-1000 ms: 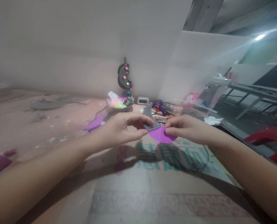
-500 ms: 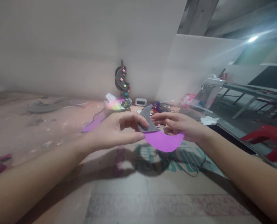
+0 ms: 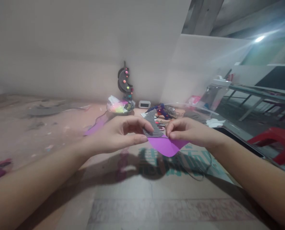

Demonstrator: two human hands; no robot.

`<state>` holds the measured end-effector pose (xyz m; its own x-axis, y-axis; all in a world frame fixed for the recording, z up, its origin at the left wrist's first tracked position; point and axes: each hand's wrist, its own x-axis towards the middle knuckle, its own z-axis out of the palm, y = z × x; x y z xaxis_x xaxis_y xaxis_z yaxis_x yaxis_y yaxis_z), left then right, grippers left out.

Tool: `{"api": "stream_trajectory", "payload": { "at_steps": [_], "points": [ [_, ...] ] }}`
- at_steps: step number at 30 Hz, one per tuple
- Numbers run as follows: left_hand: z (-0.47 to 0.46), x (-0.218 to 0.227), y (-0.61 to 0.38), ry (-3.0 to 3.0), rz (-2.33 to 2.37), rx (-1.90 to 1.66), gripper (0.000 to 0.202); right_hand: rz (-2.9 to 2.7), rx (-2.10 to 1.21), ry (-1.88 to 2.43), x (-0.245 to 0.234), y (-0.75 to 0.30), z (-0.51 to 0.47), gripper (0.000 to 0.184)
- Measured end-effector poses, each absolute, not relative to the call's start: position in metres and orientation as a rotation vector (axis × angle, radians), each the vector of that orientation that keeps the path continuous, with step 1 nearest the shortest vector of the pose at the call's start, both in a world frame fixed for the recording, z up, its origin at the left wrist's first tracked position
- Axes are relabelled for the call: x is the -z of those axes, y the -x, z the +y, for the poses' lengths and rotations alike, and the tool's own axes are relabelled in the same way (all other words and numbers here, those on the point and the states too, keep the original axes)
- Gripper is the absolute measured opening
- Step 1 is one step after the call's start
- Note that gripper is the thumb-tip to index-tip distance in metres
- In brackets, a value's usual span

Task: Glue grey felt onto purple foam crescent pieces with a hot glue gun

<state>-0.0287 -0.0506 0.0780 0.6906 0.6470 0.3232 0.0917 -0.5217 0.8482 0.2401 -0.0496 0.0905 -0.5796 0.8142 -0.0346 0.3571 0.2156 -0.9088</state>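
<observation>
Between the fingers and thumb of my left hand [image 3: 123, 132] is a grey ridged piece [image 3: 153, 124], curved to a point at the top. Purple paper [image 3: 167, 146] hangs below its lower edge, its rounded side toward me. My right hand [image 3: 189, 131] pinches the upper edge of this paper near the grey piece's right corner. Both hands hold the work above the board, where it casts a dark shadow. Whether the grey piece is stuck to the paper, I cannot tell.
Behind stand a dark crescent-shaped ornament with coloured beads [image 3: 124, 80], a clear bowl of scraps [image 3: 120, 110] and a small white clock [image 3: 144, 104]. Grey cut pieces [image 3: 43, 110] lie at left. At right are a clear jar [image 3: 214, 95], a dark tablet-like object [image 3: 240, 140] and a red stool [image 3: 274, 143].
My right hand's fingers have drawn together from a looser, spread pose and now pinch the purple paper's edge. The paper bends more sharply. My left hand has hardly moved.
</observation>
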Motion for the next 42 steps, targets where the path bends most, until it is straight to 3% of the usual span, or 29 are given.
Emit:
{"api": "stream_trajectory", "payload": {
  "at_steps": [28,36,42],
  "points": [
    [-0.055,-0.075,0.023,-1.949,0.505,-0.725,0.010,-2.169,-1.178,1.162,-0.088,-0.231,-0.052,0.028],
    [-0.055,-0.072,0.023,-2.088,0.522,-0.721,0.017,-2.285,-0.755,1.202,-0.094,-0.242,-0.051,0.052],
    [-0.055,-0.069,0.022,-2.146,0.587,-0.695,0.017,-2.360,-0.932,1.142,-0.090,-0.233,-0.058,0.045]
  ]
}}
